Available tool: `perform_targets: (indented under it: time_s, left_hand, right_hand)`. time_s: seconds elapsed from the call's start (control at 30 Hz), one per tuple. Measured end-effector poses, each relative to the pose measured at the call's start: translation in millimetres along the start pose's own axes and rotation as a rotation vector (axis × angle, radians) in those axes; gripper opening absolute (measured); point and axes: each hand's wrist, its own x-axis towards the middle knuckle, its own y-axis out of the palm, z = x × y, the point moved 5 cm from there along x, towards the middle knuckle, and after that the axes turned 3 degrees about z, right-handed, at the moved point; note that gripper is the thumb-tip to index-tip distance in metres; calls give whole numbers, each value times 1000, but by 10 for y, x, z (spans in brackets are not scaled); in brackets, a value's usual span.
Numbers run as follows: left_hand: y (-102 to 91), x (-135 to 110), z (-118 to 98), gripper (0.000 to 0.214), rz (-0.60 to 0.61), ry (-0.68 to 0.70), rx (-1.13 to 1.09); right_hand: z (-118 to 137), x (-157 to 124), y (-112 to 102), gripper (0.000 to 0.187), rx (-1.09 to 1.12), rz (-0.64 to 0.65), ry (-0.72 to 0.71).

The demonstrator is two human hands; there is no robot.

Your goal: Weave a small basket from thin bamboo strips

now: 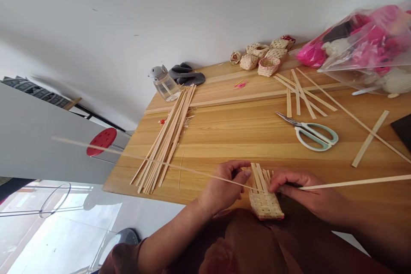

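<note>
Half-woven bamboo basket (265,203) held between two hands at a wooden table (244,137) edge

Head view: left hand (223,188) pinches a long bamboo strip (180,167) at the weave; right hand (305,192) closes on the basket's upright strip ends, a second long strip (353,183) running from its fingers. Scissors (313,132) and a bundle of loose strips (163,141) lie beyond.

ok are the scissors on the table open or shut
Shut: the scissors lie on the wooden table with their blades closed together into a single point and their two handles side by side.
</note>
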Motion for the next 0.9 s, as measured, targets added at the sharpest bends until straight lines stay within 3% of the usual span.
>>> perform_targets:
  time_s: [0.13,0.3,0.47,0.67,0.9]
  left_hand:
    - [83,12,3,52,63,25,-103]
    - [101,-9,9,39,32,111,-216]
    - [5,-157,-33,44,-30,199,-51]
    - [5,-342,-101,22,48,395,153]
    - [52,-316,-68,17,50,342,114]
  right_hand:
    - [30,-37,28,32,7,45,-37]
    - [7,-61,24,27,6,38,-24]
    - [9,-77,42,24,-14,78,-15]
    - [17,-93,78,30,-4,41,43]
    - [47,-113,105,22,-39,-15,-17]
